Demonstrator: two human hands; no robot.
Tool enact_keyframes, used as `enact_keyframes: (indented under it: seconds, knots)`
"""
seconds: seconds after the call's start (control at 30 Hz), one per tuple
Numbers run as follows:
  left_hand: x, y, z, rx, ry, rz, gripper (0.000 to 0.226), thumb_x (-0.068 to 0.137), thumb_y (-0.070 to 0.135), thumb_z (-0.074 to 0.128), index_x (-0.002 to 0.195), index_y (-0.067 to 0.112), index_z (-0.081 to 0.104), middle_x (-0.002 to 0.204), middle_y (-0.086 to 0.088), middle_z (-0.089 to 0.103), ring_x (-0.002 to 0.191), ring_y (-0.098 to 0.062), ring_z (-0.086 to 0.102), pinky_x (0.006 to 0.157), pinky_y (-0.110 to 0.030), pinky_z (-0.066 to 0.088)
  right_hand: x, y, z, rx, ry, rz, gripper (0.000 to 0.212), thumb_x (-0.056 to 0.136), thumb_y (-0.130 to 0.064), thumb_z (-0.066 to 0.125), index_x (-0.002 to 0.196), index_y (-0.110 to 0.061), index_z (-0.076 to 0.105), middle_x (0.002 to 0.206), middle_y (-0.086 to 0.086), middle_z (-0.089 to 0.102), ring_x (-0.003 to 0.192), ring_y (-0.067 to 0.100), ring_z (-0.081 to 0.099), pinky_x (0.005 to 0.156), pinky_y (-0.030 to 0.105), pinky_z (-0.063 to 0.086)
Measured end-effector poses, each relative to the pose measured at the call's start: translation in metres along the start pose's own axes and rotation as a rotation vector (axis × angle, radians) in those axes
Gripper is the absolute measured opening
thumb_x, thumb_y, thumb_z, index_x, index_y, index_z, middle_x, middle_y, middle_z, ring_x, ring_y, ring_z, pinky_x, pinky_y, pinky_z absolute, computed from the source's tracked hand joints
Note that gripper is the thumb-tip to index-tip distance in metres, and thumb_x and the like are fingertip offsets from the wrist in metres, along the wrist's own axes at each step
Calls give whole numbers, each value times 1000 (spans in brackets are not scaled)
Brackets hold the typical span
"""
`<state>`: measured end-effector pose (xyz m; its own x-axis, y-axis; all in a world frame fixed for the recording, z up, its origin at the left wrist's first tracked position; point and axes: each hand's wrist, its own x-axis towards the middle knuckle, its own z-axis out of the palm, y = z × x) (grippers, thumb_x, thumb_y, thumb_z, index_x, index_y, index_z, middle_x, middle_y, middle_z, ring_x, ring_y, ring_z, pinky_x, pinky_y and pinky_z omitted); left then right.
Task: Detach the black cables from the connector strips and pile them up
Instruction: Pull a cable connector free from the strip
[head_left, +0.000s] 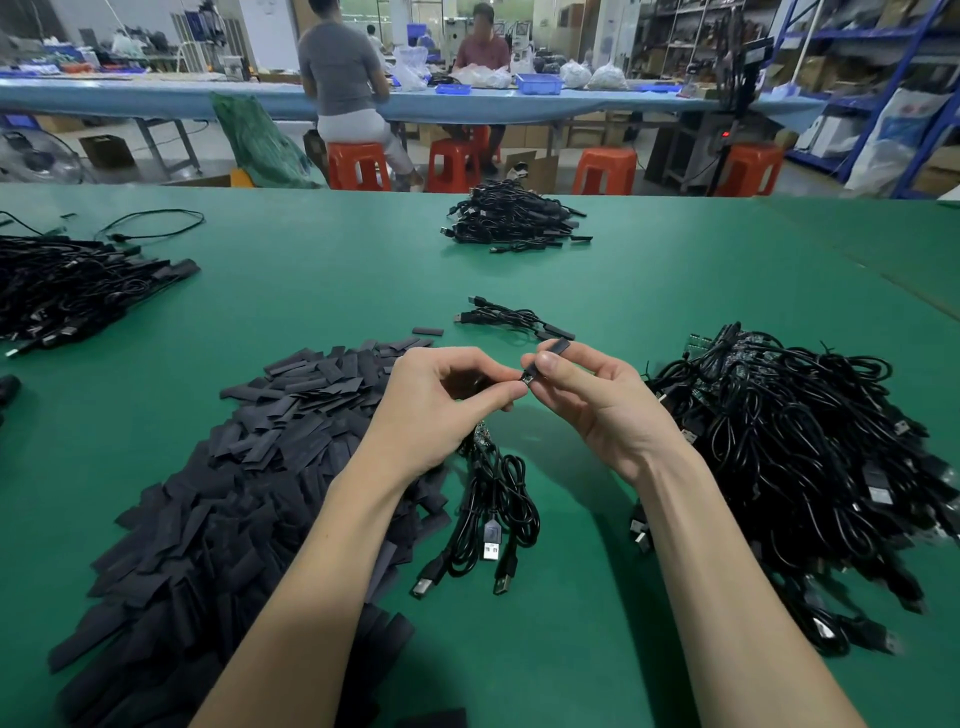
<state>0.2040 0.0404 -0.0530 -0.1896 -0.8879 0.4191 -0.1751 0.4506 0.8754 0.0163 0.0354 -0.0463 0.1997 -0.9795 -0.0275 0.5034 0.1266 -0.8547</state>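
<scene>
- The left hand (441, 400) and the right hand (587, 395) meet just above the green bench (322, 291), near its middle.
- The right grip is clamped: thumb and forefinger pinch a short black sleeve-like piece (553, 349), with a small connector end (528, 378) showing at its lower tip.
- The left grip is together too, fingertips pinched at that connector end and curled over a cable bundle (493, 499) that hangs below the hand onto the bench, USB plugs lying nearest the viewer.
- A small green strip seems to sit at the top of that bundle under the left hand, but it is too hidden to be sure.
- Step in hand, as I judge it: one cable end is being worked free between the two pinches.
- The next move likely calls for a steady pull apart, the left hand bracing, then setting the freed cable on a pile.
- Likely piles: two loose cables (511, 319) just beyond the hands, and a far heap (511, 218).
- A tangled heap of cables (800, 457) lies to the right, seemingly still to do.
- Flat black strips (260, 467) are heaped to the left, and another cable heap (67, 286) lies at the far left.
</scene>
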Motion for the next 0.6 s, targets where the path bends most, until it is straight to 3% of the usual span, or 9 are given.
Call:
enact_keyframes:
  seconds: [0.13, 0.3, 0.5, 0.6]
  knots:
    - [0, -2, -1, -17, -8, 4, 7, 81, 21, 84, 86, 25, 81, 76, -2, 77, 72, -20, 74, 80, -41, 62, -1, 1, -1, -18, -23, 12, 12, 71, -8, 79, 84, -10, 79, 95, 14, 77, 81, 17, 75, 73, 18, 58]
    - [-1, -1, 0, -102, 10, -17, 10, 79, 12, 85, 84, 16, 77, 76, -5, 76, 71, -23, 75, 74, -29, 60, -1, 0, -1, -83, -52, -5, 23, 72, -10, 79, 94, -5, 73, 93, 13, 77, 79, 16, 75, 74, 19, 58]
    - [-1, 0, 1, -70, 29, -57, 18, 81, 13, 84, 82, 12, 66, 72, -5, 75, 72, -24, 76, 75, -28, 60, 0, 0, 5, -236, -39, -17, 29, 67, -19, 83, 93, -8, 73, 85, 10, 76, 72, 13, 69, 77, 22, 56]
    - [-1, 2, 0, -123, 58, -82, 15, 83, 11, 82, 85, 8, 67, 73, -7, 75, 75, -24, 77, 75, -25, 58, 2, 3, 11, -213, -10, -106, 36, 73, -16, 82, 107, -11, 72, 92, 16, 77, 80, 19, 72, 81, 27, 57]
